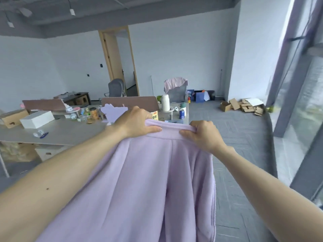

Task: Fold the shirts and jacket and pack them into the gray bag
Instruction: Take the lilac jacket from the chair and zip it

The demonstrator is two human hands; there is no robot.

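Observation:
A lilac fleece jacket (145,189) hangs in the air in front of me, held up by its top band. My left hand (134,123) grips the band's left end, thumb along the near side. My right hand (202,135) pinches the band's right end, fingers curled over the edge. The cloth falls in long folds from both hands toward the bottom of the view. A pink garment (174,82) lies draped over a grey chair at the back. The gray bag is out of view.
A long desk (70,131) at the left carries a white box (37,119), a cardboard box (13,118), jars, a white flask (165,103) and a blue can (182,114). Flattened cartons (244,105) lie on the grey carpet by the window wall at right.

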